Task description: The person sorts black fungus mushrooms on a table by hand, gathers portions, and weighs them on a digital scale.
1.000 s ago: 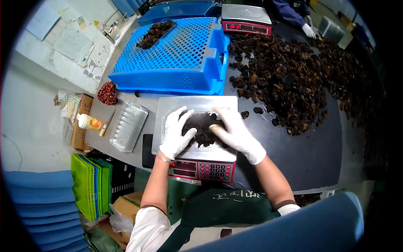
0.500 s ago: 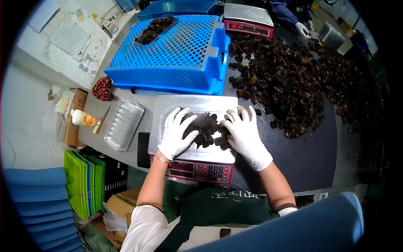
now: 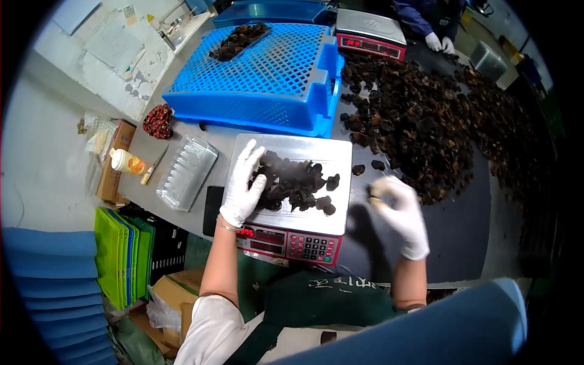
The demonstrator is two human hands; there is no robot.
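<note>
Dark dried pieces (image 3: 292, 179) lie in a loose pile on the pan of a red scale (image 3: 313, 248), mid-pan, a few strays toward its right edge. The scale sits at the table's (image 3: 450, 243) near edge. Left hand (image 3: 242, 188), white-gloved, is at the pan's left edge, fingers extended, thumb wide apart, up against the pile's left side. Right hand (image 3: 401, 213), gloved, is off the pan's right edge, above the table, fingers curled in narrow; dark bit (image 3: 371, 191) at the fingertips, blurred, cannot tell if gripped. Two loose pieces lie just beyond the pan's right edge. Big heap (image 3: 420, 134) of similar pieces covers the table's far right part. Upturned blue crate (image 3: 261, 76) behind the scale, filled clear tray (image 3: 238, 41) near its far left corner. Second scale (image 3: 370, 30) at the table's far edge; co-worker's gloved hands (image 3: 433, 41) beside the heap. Toward the table's left edge: clear containers (image 3: 187, 173), knife (image 3: 157, 159), white-and-orange cup (image 3: 126, 161), red-black bundle (image 3: 158, 121).
</note>
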